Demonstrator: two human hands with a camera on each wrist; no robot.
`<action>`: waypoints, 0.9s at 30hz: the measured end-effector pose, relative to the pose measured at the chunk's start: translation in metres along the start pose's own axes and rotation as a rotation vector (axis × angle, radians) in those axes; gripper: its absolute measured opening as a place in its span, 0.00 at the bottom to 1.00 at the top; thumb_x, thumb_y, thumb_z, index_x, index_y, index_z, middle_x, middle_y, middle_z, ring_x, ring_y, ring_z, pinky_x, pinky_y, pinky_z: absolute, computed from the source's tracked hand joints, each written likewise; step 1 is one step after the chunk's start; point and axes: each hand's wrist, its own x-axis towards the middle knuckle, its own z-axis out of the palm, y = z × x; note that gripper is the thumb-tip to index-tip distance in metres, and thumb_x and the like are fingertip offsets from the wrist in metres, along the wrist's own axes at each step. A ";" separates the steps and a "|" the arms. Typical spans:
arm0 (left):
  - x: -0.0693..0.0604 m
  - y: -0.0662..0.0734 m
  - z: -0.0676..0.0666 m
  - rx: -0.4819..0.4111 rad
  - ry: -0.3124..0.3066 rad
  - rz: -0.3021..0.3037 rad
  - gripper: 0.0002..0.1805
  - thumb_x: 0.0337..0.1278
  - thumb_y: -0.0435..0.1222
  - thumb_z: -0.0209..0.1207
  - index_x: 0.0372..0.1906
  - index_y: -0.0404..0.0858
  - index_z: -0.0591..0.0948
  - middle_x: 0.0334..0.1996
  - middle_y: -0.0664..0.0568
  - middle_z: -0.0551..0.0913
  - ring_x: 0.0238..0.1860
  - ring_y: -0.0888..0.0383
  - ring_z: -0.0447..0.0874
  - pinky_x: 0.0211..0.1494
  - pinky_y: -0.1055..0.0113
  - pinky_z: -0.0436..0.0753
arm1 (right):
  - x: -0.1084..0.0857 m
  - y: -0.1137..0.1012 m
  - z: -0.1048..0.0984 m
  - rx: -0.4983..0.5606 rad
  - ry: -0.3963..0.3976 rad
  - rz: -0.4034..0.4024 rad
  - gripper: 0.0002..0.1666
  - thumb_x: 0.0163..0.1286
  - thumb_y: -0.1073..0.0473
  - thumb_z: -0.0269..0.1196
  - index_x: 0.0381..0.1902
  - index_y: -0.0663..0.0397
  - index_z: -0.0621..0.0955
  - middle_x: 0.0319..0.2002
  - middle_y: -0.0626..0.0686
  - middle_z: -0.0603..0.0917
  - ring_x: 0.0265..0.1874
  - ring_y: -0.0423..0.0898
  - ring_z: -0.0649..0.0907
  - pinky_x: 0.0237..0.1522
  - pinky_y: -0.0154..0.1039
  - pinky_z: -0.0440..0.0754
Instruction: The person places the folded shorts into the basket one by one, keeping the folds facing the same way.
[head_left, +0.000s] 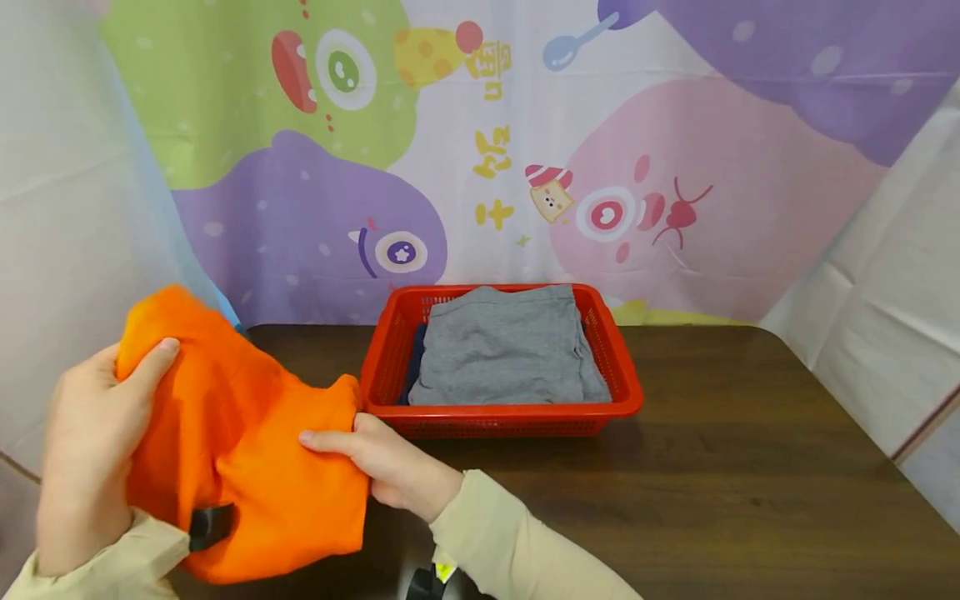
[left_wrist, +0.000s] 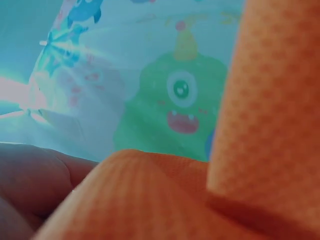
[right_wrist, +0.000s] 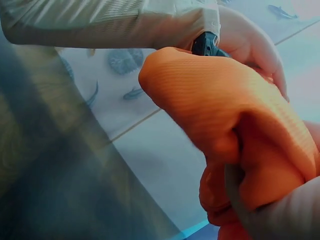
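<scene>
Both hands hold up a bunched orange cloth item (head_left: 262,450) over the left part of the table; its exact kind cannot be told from the folds. At its upper left edge the left hand (head_left: 97,433) grips it, thumb on the near face. The right hand (head_left: 390,462) pinches its right edge, thumb in front and the other fingers behind the fabric. A fine textured weave shows on the orange cloth (left_wrist: 265,115) in the left wrist view. Seen from the right wrist, the orange cloth (right_wrist: 210,100) hangs in folds between the hands.
Behind the right hand stands a red plastic basket (head_left: 495,421) on the dark wooden table (head_left: 712,500). A folded grey garment (head_left: 502,350) lies in it, with dark fabric (head_left: 414,367) at its left. A cartoon-printed curtain (head_left: 495,167) hangs behind the table.
</scene>
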 end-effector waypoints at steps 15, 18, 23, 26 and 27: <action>-0.008 0.035 0.012 0.131 0.003 0.181 0.20 0.55 0.56 0.52 0.31 0.43 0.75 0.15 0.66 0.71 0.20 0.64 0.71 0.20 0.70 0.72 | -0.006 -0.012 -0.007 -0.075 0.066 0.050 0.18 0.65 0.49 0.56 0.46 0.53 0.77 0.34 0.45 0.81 0.31 0.39 0.81 0.40 0.35 0.79; -0.009 0.042 0.015 0.122 0.019 0.209 0.19 0.56 0.55 0.52 0.31 0.42 0.75 0.15 0.66 0.71 0.20 0.64 0.71 0.20 0.71 0.72 | -0.006 -0.012 -0.008 -0.094 0.079 0.032 0.18 0.65 0.50 0.56 0.47 0.54 0.76 0.35 0.46 0.81 0.32 0.39 0.80 0.41 0.36 0.78; -0.009 0.052 0.023 0.091 0.041 0.265 0.17 0.56 0.53 0.52 0.29 0.43 0.75 0.15 0.64 0.70 0.21 0.63 0.69 0.20 0.71 0.70 | -0.007 -0.014 -0.015 -0.123 0.150 -0.050 0.16 0.64 0.54 0.57 0.48 0.54 0.74 0.38 0.47 0.80 0.35 0.40 0.80 0.45 0.37 0.78; -0.007 0.056 0.027 0.029 0.030 0.262 0.16 0.56 0.53 0.53 0.29 0.44 0.76 0.15 0.63 0.69 0.21 0.62 0.69 0.21 0.71 0.69 | -0.009 -0.021 -0.021 -0.131 0.161 -0.099 0.17 0.64 0.55 0.57 0.49 0.55 0.73 0.40 0.48 0.80 0.36 0.41 0.80 0.45 0.38 0.78; -0.005 0.057 0.029 -0.004 0.019 0.260 0.15 0.57 0.52 0.53 0.29 0.45 0.76 0.16 0.63 0.70 0.21 0.63 0.69 0.21 0.72 0.69 | -0.010 -0.024 -0.023 -0.139 0.160 -0.116 0.17 0.65 0.56 0.57 0.49 0.55 0.73 0.40 0.48 0.80 0.36 0.41 0.80 0.45 0.38 0.78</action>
